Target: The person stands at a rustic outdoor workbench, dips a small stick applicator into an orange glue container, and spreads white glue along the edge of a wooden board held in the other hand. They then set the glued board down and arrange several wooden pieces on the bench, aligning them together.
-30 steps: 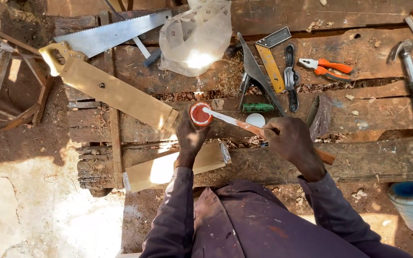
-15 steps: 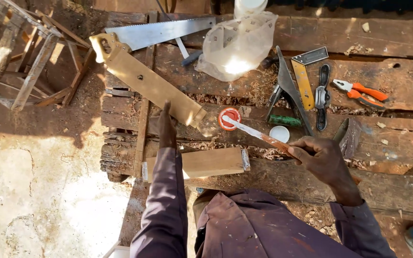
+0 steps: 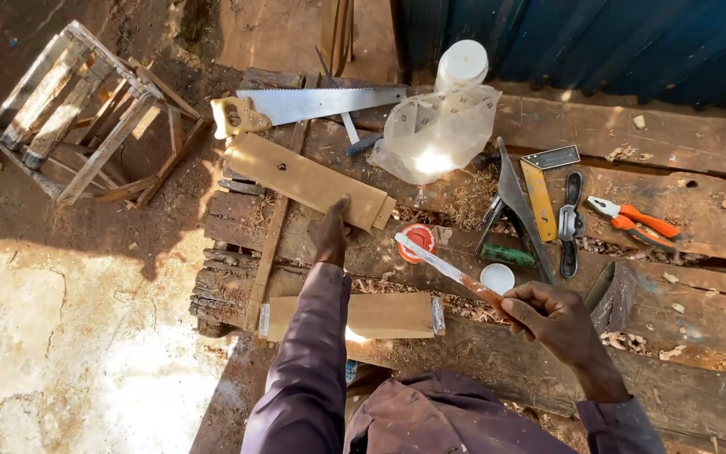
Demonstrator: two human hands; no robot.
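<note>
Since the earlier frame, the left hand has left the small red tin and moved out to the long wooden board, where its fingers now press flat on the board's near end, not closed around anything. Right hand is clenched on the handle end of a thin flat stick, whose pale tip reaches over the red tin. A white lid lies just beside the tin, on the rough plank desk. A shorter wooden block rests at the desk's near edge, between the two arms. Farther back lie a handsaw, a clear plastic bag and a white plastic jar. To the right are a yellow try square and orange-handled pliers. A wooden frame stands on the ground at left.
</note>
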